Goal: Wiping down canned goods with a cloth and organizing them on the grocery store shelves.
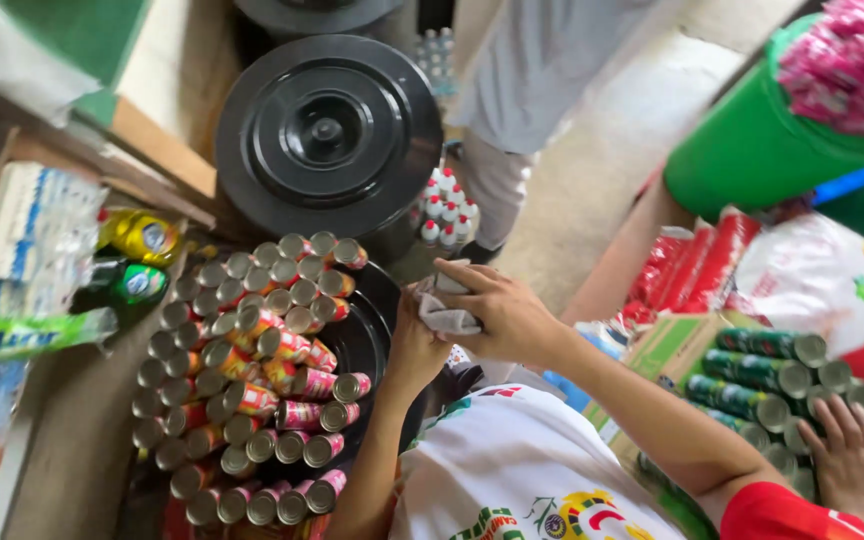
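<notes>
My left hand (415, 348) and my right hand (504, 315) meet in the middle of the view, both closed on a crumpled grey-white cloth (446, 318). My white printed shirt (512, 470) fills the bottom centre. Just left of my hands is a stack of small pink and gold cans (252, 370), lying on their sides with their ends up. The stack rests on a black round lid (364, 335) that shows at its right edge.
A large black lidded bin (327, 135) stands behind the cans. Another person (522, 90) in grey stands beyond it. At the right, green cans (782, 380) lie in a carton with someone else's hand (852, 460) on them. A green tub (752, 150), small bottles (444, 210) and wrapped packs (22, 240) surround me.
</notes>
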